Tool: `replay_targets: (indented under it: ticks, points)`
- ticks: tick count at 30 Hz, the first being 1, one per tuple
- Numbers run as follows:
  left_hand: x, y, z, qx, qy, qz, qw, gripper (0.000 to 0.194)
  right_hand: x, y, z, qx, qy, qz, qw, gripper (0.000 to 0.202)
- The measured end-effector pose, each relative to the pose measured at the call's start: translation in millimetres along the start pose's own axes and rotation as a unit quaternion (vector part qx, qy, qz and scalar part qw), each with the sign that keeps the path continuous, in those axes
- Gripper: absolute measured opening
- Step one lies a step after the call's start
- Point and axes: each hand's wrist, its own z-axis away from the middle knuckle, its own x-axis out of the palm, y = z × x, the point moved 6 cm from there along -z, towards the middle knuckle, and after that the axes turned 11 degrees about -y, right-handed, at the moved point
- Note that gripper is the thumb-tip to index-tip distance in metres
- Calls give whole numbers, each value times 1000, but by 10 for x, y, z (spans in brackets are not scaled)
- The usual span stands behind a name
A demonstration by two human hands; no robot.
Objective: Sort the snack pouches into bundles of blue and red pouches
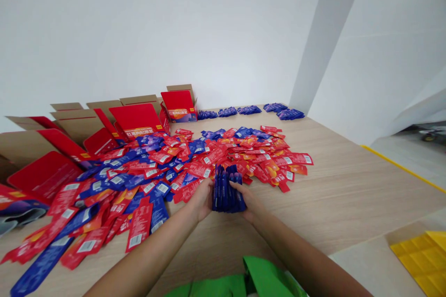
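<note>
Left hand [202, 200] and right hand [248, 199] tightly grip blue packets [227, 195]. Finished bundles [250, 110] line far edge of table [348, 185]; loose pile [214, 155] remains.

Desk [348, 181], right side: bare wood, lay open from the front toward the back. Strip between pile [211, 155] and rear bundles [249, 110]: ran narrow, was reachable from the right. Pile, centre and left: blocked a slide along the surface; the air above it was free. Boxes [135, 118], left and rear: stood with flaps raised, barred passage leftward. Wall [174, 23]: closed the back. Stack [228, 190]: filled the gap between left grip [203, 199] and right grip [250, 203].
</note>
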Motion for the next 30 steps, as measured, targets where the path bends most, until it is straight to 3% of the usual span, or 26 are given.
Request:
replay_targets:
  ticks: [7,13,17,24,30]
  points:
    - [-78,43,52,34,7,-31,999,12,-38,35,-21,23,16,5,1000,35]
    - [-173,-83,85,35,46,-5,998,24,-86,37,-14,-20,43,16,999,32]
    - [-156,-151,78,59,18,46,997,35,-78,20,-19,-41,58,40,997,35]
    - [-264,-245,-9,50,58,67,995,31,-163,-93,-58,-65,112,114,985,21]
    - [-182,-94,-91,70,62,106,990,32,-167,-283,-189,-78,110,134,982,36]
